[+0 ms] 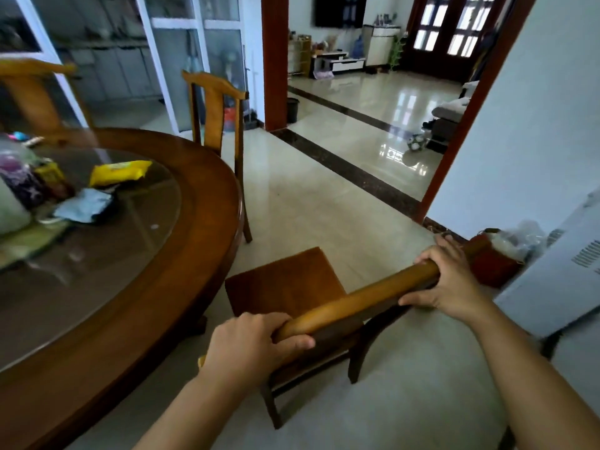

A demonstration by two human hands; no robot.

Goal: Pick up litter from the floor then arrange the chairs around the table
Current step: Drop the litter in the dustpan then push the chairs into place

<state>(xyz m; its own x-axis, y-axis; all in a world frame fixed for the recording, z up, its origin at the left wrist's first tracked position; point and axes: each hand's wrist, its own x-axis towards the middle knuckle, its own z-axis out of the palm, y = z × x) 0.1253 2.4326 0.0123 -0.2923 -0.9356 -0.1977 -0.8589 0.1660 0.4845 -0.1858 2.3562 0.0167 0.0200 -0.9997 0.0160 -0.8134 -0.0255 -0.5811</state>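
Note:
A wooden chair (pixel 285 284) stands in front of me, its seat pointing toward the round wooden table (pixel 181 261) on the left. My left hand (pixel 250 345) grips the left end of the chair's top rail (pixel 357 300). My right hand (pixel 451 280) grips the right end of the same rail. The seat's front corner is close to the table's edge. A second chair (pixel 216 115) is tucked against the table's far side. A third chair back (pixel 29 89) shows at the far left. No litter shows on the floor near me.
Snack packets (pixel 120 172) and bags lie on the table's glass top. A red basket with plastic bags (pixel 496 258) and a white appliance (pixel 558 280) stand against the right wall. A doorway opens onto a living room with a ball (pixel 416 142).

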